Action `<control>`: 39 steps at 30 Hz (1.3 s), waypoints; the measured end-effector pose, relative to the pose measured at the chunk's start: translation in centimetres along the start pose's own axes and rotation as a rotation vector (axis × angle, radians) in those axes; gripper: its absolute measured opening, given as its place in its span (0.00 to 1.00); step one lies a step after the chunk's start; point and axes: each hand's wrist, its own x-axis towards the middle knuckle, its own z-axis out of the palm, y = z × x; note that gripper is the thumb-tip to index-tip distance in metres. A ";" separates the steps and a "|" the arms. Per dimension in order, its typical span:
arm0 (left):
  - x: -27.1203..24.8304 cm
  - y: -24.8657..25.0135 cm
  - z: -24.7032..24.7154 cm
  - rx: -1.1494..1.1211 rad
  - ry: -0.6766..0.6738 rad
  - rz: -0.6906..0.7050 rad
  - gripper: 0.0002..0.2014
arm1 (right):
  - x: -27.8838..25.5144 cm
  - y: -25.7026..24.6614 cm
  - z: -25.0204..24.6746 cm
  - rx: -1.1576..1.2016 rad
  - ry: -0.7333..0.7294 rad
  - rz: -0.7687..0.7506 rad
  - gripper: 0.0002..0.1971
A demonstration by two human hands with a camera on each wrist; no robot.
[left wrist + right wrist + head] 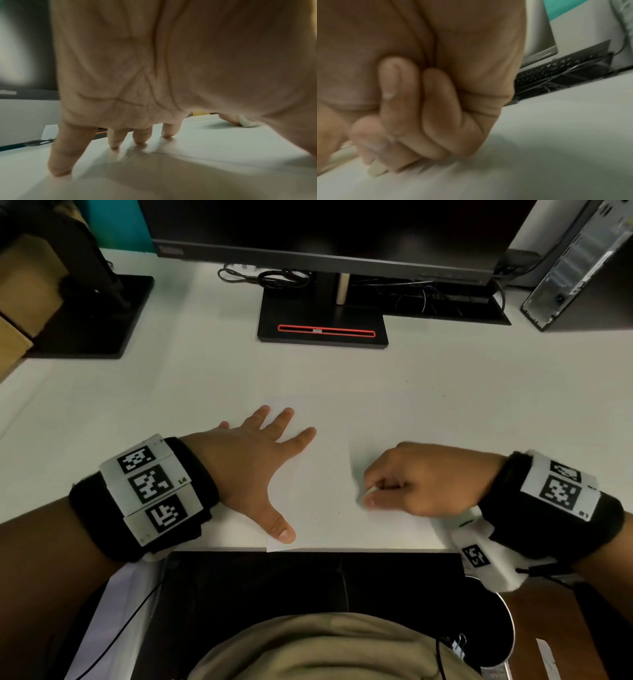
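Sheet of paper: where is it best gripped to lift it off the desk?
Likely the near left corner of the sheet of paper, pinched from the person's side: it lies flat, but that corner reaches the desk's front edge. The left hand presses it down; the right hand pinches a white eraser on it.

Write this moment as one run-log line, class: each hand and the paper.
left hand: spread flat, pressing paper | right hand: pinches small white eraser, tip on paper | paper: flat on white desk
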 end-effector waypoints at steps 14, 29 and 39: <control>0.0 0.1 0.0 0.015 0.013 0.001 0.73 | -2.2 2.5 -1.2 0.041 0.125 0.213 0.23; 1.1 -1.5 -2.6 -0.243 0.351 0.100 0.44 | -3.6 4.1 -0.5 0.670 0.404 0.454 0.18; 3.6 -0.2 -5.5 -0.185 0.302 -0.153 0.53 | -5.1 6.9 -1.4 1.100 0.566 0.522 0.15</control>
